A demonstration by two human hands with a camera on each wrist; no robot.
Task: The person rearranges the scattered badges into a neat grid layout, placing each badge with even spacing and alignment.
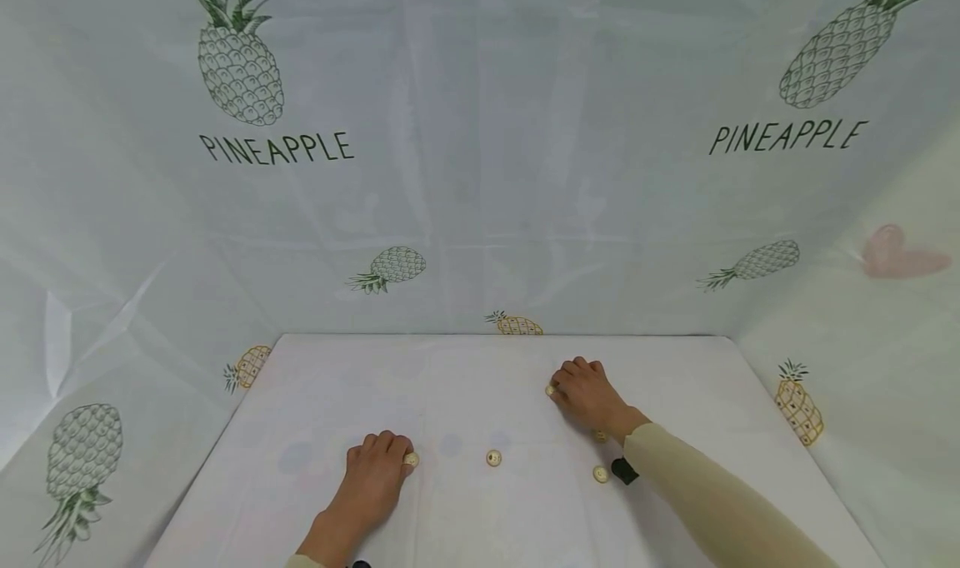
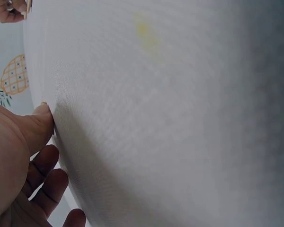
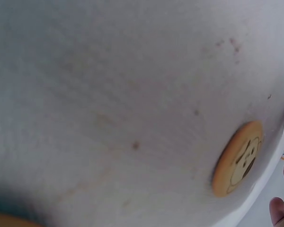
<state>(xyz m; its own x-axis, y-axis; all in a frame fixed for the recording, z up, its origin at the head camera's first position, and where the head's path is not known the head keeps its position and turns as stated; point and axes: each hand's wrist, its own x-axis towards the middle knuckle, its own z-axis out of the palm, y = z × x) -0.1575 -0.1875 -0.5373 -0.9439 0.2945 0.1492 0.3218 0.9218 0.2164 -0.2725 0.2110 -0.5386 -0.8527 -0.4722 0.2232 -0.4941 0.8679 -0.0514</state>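
Note:
At the left of the table, my left hand [image 1: 372, 472] grips a small round wooden disc [image 1: 411, 460] at its thumb side. The thumb tip presses beside the disc's edge [image 2: 44, 103] in the left wrist view. Farther back on the right, my right hand [image 1: 588, 393] pinches another wooden disc [image 1: 551, 391], mostly covered by the fingers. A third disc [image 1: 493, 457] lies between the hands. Beneath the right wrist, one disc [image 1: 599, 436] is partly hidden, and another [image 1: 601, 474] lies nearer. An animal face is printed on the disc [image 3: 239, 158] in the right wrist view.
The white table [image 1: 465, 518] carries a pale cloth with faint spots. Behind and beside it hang white sheets [image 1: 525, 176] printed with pineapples. A black wrist strap part [image 1: 624, 470] shows below the right sleeve [image 1: 705, 493].

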